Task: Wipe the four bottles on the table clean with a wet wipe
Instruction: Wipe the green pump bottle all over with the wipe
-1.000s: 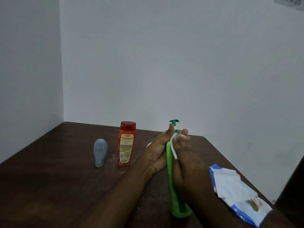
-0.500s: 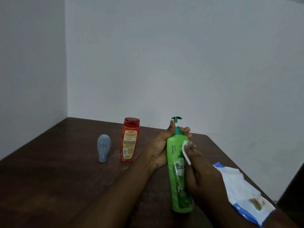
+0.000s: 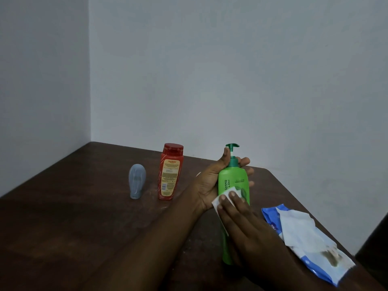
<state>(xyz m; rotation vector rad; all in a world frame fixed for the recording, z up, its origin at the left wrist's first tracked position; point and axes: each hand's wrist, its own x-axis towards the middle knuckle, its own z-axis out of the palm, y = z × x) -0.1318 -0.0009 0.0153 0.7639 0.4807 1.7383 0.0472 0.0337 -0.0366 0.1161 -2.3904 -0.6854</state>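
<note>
A tall green pump bottle (image 3: 233,179) stands upright on the dark wooden table (image 3: 73,227). My left hand (image 3: 212,181) grips its upper body from behind, thumb up by the pump neck. My right hand (image 3: 241,219) presses a small white wet wipe (image 3: 222,198) flat against the bottle's front label with straight fingers. A red bottle (image 3: 170,172) with a red cap stands to the left, and a small grey bottle (image 3: 136,181) stands cap-down further left. A fourth bottle is hidden behind my left hand.
A blue and white wet wipe pack (image 3: 308,242) with a soiled used wipe on it lies at the right, near the table's right edge. Pale walls meet in a corner behind the table.
The bottle has been turned so its front label faces me. My right hand with the wipe has slid down from the neck to the label's middle.
</note>
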